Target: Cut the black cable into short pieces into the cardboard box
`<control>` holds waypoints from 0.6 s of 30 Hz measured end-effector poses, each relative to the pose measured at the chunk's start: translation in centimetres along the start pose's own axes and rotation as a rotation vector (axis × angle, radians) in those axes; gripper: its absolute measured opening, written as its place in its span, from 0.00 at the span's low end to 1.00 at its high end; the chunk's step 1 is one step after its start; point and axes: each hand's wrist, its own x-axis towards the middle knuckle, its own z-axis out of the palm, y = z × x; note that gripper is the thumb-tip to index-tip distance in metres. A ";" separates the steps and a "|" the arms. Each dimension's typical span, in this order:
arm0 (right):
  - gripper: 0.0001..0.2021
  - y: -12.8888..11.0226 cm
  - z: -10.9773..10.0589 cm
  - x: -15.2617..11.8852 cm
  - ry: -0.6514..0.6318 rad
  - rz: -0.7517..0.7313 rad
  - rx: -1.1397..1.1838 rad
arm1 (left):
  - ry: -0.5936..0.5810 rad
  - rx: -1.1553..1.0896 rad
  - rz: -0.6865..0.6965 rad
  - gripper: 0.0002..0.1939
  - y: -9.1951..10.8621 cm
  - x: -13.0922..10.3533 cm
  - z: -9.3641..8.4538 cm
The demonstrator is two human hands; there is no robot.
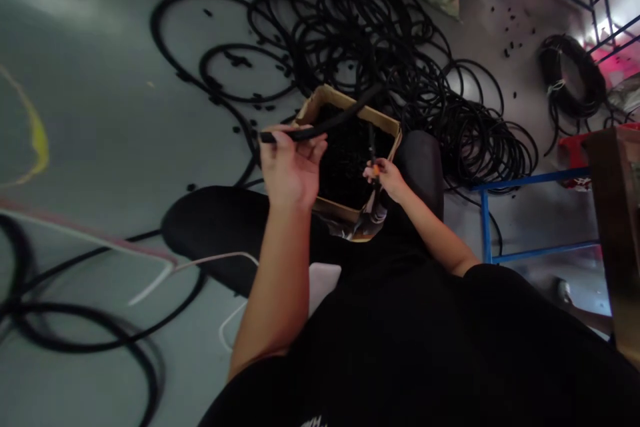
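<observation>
Black rubber hose [335,121] passes through the fingers of my left hand [293,170], which is closed around it near its cut end. From there the hose curves up and right over a cardboard box [385,121] between my knees. Inside the box lies a dark heap of small black pieces [340,163], too dim to make out singly. At the box's right side my right hand [389,179] grips a slim dark tool with an orange part [376,170]. Its dark end points up over the box; the exact kind of tool is unclear.
A large tangle of black hose [345,20] spreads over the floor beyond the box, with short black pieces scattered around. More hose loops [80,347] lie at lower left. A tied coil [570,77] and a blue metal frame [530,180] stand on the right.
</observation>
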 end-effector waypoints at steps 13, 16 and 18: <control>0.15 -14.2 -10.7 2.3 0.361 -0.143 0.683 | -0.356 -0.345 0.415 0.20 5.3 -12.5 7.0; 0.13 -14.2 -12.1 1.8 0.407 -0.150 0.637 | -0.294 -0.377 0.421 0.22 5.9 -12.3 5.9; 0.12 -14.0 -12.7 1.5 0.419 -0.147 0.581 | -0.319 -0.342 0.462 0.22 6.0 -12.1 5.4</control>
